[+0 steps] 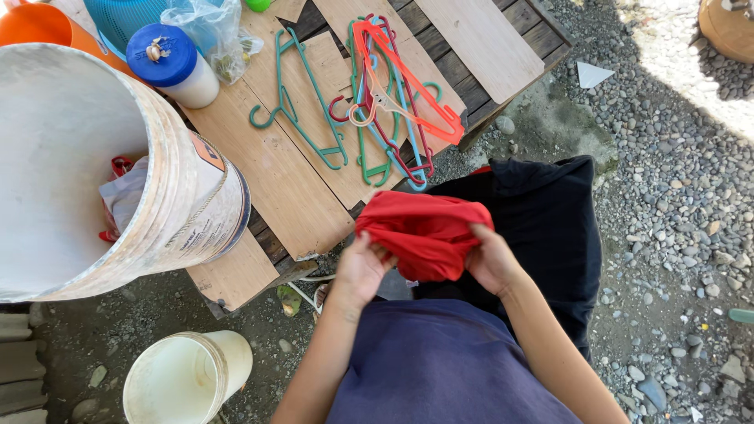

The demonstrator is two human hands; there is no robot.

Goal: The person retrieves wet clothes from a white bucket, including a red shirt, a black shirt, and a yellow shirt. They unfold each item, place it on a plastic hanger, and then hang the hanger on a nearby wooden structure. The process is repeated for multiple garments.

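A bunched red cloth (424, 232) is held in front of me by both hands. My left hand (361, 267) grips its lower left edge and my right hand (491, 259) grips its right side. Dark clothing (542, 220) hangs over my right forearm and beyond the cloth. On the wooden table (275, 173) ahead lies a pile of plastic hangers (389, 102) in orange, red, green and blue, with one green hanger (302, 110) apart on the left.
A big white bucket (181, 196) with wet laundry inside stands at the table's left end. A smaller white bucket (184, 377) sits on the ground below. A blue-lidded jar (173, 63), a plastic bag (212, 31) and coloured basins stand at the back. Gravel (675, 204) covers the right.
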